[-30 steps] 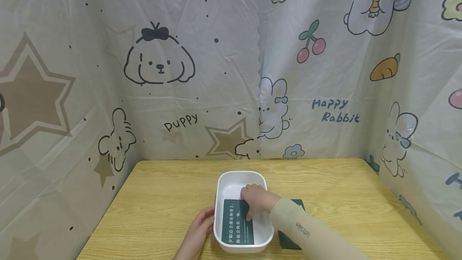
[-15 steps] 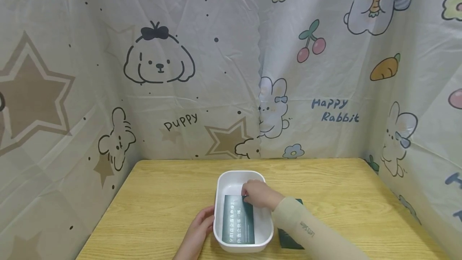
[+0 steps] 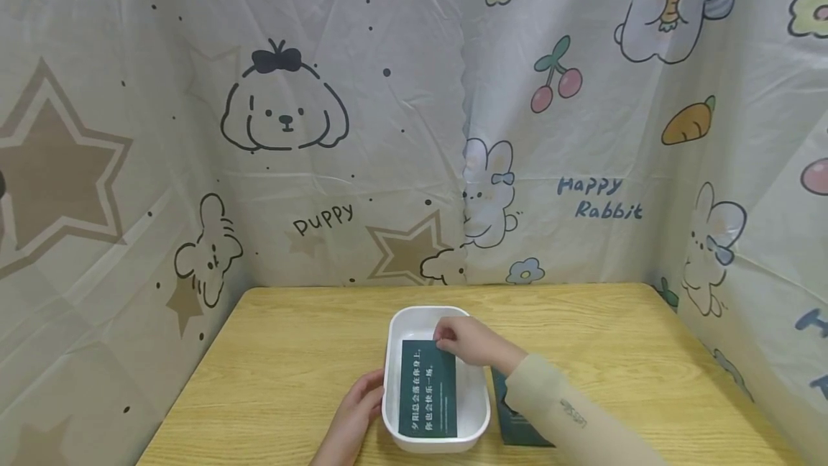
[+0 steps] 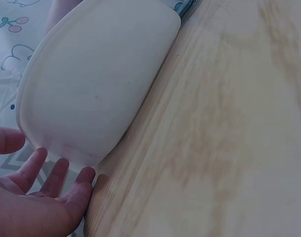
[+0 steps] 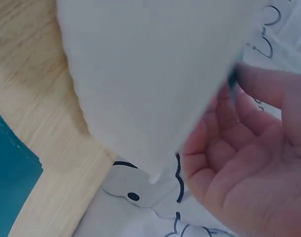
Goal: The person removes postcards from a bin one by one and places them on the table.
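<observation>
A white rounded rectangular box stands on the table in the head view. My right hand pinches the upper right corner of a dark green card printed with white writing. Its far edge looks raised, while the near edge is still inside the box. Only a sliver of card shows between thumb and fingers in the right wrist view. On the box's left side, my left hand rests with loosely extended fingers; the left wrist view has those fingertips at the box's outer wall.
More dark green cards lie on the table right of the box, partly covered by the right sleeve. Their layered edge shows in the right wrist view. A printed curtain surrounds the wooden table.
My right hand has moved from inside the box to its upper right, lifting the card's far edge. More of the cards beside the box are uncovered. My left hand has stayed put.
</observation>
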A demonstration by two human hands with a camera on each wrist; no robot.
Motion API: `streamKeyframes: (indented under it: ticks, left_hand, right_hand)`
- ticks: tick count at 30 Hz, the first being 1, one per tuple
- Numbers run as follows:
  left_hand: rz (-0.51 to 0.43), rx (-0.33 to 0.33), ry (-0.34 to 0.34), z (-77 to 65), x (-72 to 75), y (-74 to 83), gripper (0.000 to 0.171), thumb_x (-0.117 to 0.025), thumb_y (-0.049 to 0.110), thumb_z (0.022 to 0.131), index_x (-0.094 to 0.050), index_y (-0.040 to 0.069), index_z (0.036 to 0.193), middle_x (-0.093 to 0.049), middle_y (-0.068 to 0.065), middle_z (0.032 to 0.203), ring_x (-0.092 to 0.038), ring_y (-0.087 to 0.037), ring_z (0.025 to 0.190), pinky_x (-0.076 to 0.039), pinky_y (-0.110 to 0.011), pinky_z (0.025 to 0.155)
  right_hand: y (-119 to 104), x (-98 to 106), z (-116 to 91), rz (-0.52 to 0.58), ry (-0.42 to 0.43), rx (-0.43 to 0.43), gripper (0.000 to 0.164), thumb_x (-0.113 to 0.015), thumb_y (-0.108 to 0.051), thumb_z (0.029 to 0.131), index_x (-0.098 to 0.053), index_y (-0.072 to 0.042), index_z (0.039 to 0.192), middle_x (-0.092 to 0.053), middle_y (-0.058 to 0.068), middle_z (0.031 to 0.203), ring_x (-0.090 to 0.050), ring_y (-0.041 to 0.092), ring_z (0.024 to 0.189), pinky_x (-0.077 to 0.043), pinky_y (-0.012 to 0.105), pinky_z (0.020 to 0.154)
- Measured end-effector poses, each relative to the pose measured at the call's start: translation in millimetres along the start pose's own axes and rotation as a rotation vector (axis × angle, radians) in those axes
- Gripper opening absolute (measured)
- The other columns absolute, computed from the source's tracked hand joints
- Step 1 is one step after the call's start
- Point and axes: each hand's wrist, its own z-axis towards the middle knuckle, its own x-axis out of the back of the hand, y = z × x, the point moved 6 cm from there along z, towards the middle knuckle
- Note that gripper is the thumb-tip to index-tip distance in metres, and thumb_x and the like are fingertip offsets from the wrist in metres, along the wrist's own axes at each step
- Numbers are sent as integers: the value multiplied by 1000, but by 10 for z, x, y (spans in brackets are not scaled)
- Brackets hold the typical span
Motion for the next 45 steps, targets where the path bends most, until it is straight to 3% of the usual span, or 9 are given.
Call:
streamKeyframes:
  ticks: [11, 18, 23, 31, 45]
  left_hand:
    - [5, -2, -9, -15, 1, 8, 49, -48, 23, 98, -43, -6, 136, -45, -31, 139, -51, -31, 118, -44, -50, 103]
    - [-9, -14, -10, -13, 4, 10, 48, -48, 21, 97, -42, -8, 135, -45, -32, 139, -51, -33, 118, -44, -50, 103]
    - [-10, -8, -9, -20, 0, 11, 48, -47, 20, 98, -42, -8, 135, -45, -32, 139, -51, -34, 118, -43, -50, 103]
    - [-1, 4, -1, -15, 2, -9, 47, -46, 19, 98, -41, -9, 136, -44, -33, 139, -51, -34, 118, -43, -51, 104]
    - [9, 9, -3, -13, 6, -21, 49, -47, 23, 98, -42, -7, 136, -45, -30, 140, -51, -31, 118, -43, -51, 103]
  right_hand:
    - [147, 556, -253, 142, 234, -76, 7, -59, -18, 93, -64, -13, 97, -66, 0, 84, -58, 13, 77, -56, 37, 73]
    - [490, 820, -454, 221, 227, -145, 18, -57, -26, 94, -63, -11, 102, -66, 4, 88, -58, 18, 81, -53, 45, 82]
    - [702, 941, -584, 242, 198, -138, 22, -57, -29, 94, -63, -10, 102, -66, 6, 89, -57, 20, 83, -50, 47, 83]
    - [1006, 964, -718, 194, 152, -140, 18, -58, -24, 94, -67, -9, 99, -67, 6, 92, -57, 19, 84, -52, 46, 84]
    - [1308, 642, -768, 136, 43, -118, 15, -59, -21, 92, -67, -8, 90, -65, 3, 86, -53, 16, 80, -49, 39, 76]
